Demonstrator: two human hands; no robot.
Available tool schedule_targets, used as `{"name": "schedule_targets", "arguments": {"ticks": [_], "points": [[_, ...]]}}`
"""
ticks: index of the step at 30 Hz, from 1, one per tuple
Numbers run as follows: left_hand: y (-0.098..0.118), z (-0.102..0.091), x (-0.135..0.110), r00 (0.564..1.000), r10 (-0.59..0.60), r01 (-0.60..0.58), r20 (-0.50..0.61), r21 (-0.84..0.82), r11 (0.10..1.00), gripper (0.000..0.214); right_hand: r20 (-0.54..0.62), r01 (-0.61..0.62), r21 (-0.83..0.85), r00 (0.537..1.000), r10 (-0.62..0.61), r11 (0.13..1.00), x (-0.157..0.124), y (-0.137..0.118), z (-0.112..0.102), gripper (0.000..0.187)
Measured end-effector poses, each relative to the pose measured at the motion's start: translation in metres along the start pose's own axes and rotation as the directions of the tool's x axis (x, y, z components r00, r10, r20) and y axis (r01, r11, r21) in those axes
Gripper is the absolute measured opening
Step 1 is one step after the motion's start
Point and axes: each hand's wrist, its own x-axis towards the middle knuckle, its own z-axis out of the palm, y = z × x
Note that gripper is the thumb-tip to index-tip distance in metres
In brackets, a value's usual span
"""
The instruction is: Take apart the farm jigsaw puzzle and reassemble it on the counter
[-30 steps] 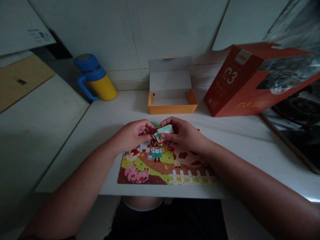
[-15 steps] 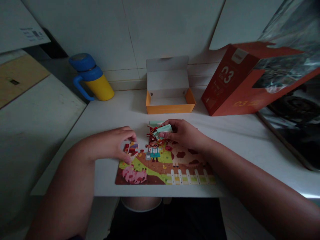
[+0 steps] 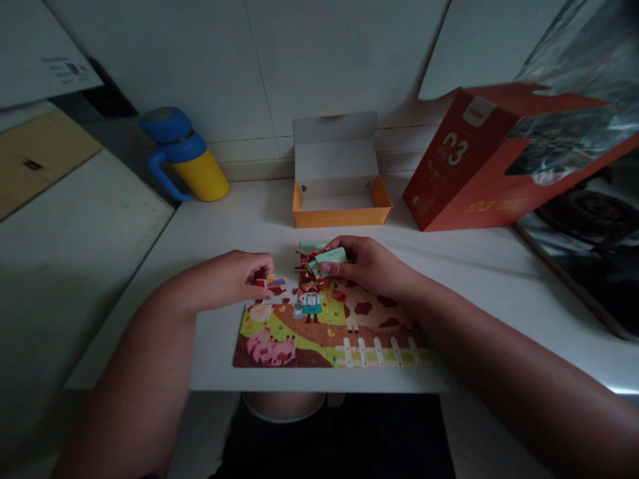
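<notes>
A partly joined farm jigsaw puzzle (image 3: 312, 339) lies flat near the table's front edge, showing a pig, a farmer, a cow and a white fence. Between the thumb and fingers of my left hand (image 3: 249, 276) is a red and purple puzzle piece (image 3: 274, 285), held just above the puzzle's upper left edge. My right hand (image 3: 367, 263) grips several puzzle pieces (image 3: 332, 256) with pale green backs, over the upper middle of the puzzle. Under them, red and brown printed parts show, and I cannot tell which are loose. My right forearm covers the puzzle's right side.
An open orange box (image 3: 342, 217) with its lid up stands behind the puzzle against the wall. At the back left is a yellow and blue flask (image 3: 202, 169). A large red box (image 3: 462, 166) stands at the right, beside a dark object (image 3: 589, 259).
My left hand has lifted the puzzle piece off the puzzle's left part, moving it slightly up and right, which uncovers a white bird. My right hand has hardly moved.
</notes>
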Motion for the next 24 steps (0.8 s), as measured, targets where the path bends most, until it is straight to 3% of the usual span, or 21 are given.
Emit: {"name": "schedule_targets", "arguments": {"ticks": [3, 6, 8, 13, 24], "points": [[0.003, 0.009, 0.010, 0.994, 0.020, -0.047, -0.111, -0.240, 0.970, 0.026, 0.039, 0.017, 0.135, 0.999, -0.022, 0.991, -0.002, -0.003, 0.002, 0.037], [0.011, 0.022, 0.022, 0.983, 0.047, -0.137, -0.178, -0.537, 0.832, 0.024, 0.065, 0.031, 0.193, 0.997, -0.044, 0.981, -0.003, -0.004, 0.005, 0.037], [0.017, 0.032, 0.029, 0.981, 0.084, -0.176, -0.173, -0.630, 0.756, 0.023, 0.060, 0.039, 0.194, 0.997, -0.052, 0.980, -0.003, -0.004, 0.007, 0.038], [0.023, 0.046, 0.036, 0.977, 0.130, -0.211, -0.167, -0.718, 0.663, 0.019, 0.000, 0.030, 0.116, 1.000, -0.030, 0.993, -0.002, -0.004, 0.005, 0.042], [0.026, 0.045, 0.036, 0.959, 0.185, -0.283, -0.214, -0.719, 0.635, 0.016, -0.022, 0.040, 0.079, 0.999, -0.039, 0.996, -0.001, -0.002, 0.002, 0.040]]}}
